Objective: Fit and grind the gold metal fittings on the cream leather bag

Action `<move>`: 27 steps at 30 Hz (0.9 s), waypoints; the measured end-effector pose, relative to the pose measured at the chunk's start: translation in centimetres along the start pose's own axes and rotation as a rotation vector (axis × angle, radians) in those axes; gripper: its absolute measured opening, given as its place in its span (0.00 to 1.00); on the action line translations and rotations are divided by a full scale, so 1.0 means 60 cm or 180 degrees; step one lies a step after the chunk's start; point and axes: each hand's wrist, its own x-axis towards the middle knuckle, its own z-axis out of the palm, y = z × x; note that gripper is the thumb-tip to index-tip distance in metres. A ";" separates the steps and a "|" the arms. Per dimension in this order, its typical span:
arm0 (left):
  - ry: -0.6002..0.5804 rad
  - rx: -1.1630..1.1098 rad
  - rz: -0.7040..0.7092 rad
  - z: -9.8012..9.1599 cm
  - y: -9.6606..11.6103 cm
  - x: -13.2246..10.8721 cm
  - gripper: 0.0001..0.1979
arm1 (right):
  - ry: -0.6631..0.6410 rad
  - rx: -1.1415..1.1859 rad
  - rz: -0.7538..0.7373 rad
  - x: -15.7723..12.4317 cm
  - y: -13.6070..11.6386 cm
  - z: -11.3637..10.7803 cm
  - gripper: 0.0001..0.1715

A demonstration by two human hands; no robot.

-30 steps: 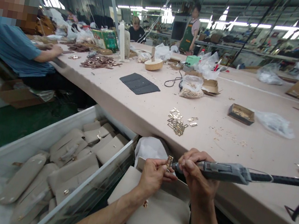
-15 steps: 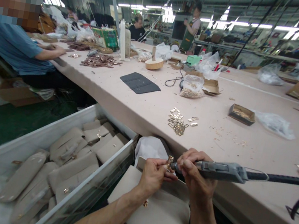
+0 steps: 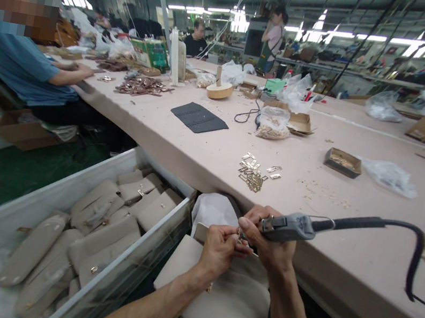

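My right hand [image 3: 273,248] is wrapped round a grey corded electric screwdriver [image 3: 290,227], its tip pointing down and left. Between the fingertips of my left hand [image 3: 218,251] is a small gold metal clasp [image 3: 241,235], mostly covered by fingers. The screwdriver's tip meets the clasp or comes very near it; my right thumb hides which. Under both hands a beige handbag [image 3: 229,316] lies on my lap, with a bit of gold hardware showing beside my left wrist.
On the left stands a white crate [image 3: 153,244] of beige bags. Gold metal plates [image 3: 252,179] lie on the table [image 3: 211,164], near a small box [image 3: 343,163] of tiny parts and a black sheet [image 3: 198,118]. The black cable [image 3: 381,224] arcs rightward. A co-worker [image 3: 20,62] sits at left.
My right hand and the screwdriver have shifted left and tilted, tip lower, onto or close to the clasp. The cable now arches higher. My left hand has hardly moved.
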 end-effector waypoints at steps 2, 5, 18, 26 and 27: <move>-0.0001 -0.0016 0.0040 -0.001 -0.003 0.001 0.11 | -0.0086 -0.0084 0.0033 0.006 -0.003 0.004 0.15; 0.0018 -0.0004 0.0053 -0.001 -0.008 0.001 0.10 | -0.0187 -0.0070 0.0019 0.012 -0.004 0.007 0.17; 0.0102 0.0186 0.0034 0.003 -0.023 -0.003 0.11 | -0.0890 0.0100 0.0200 0.019 0.004 -0.016 0.15; 0.0067 0.0121 -0.0229 -0.003 0.001 -0.013 0.19 | 0.0266 0.1412 -0.0499 0.028 -0.070 -0.119 0.15; 0.0108 0.0126 -0.0216 -0.005 0.006 -0.019 0.20 | 0.0418 0.1249 -0.0491 0.029 -0.070 -0.127 0.16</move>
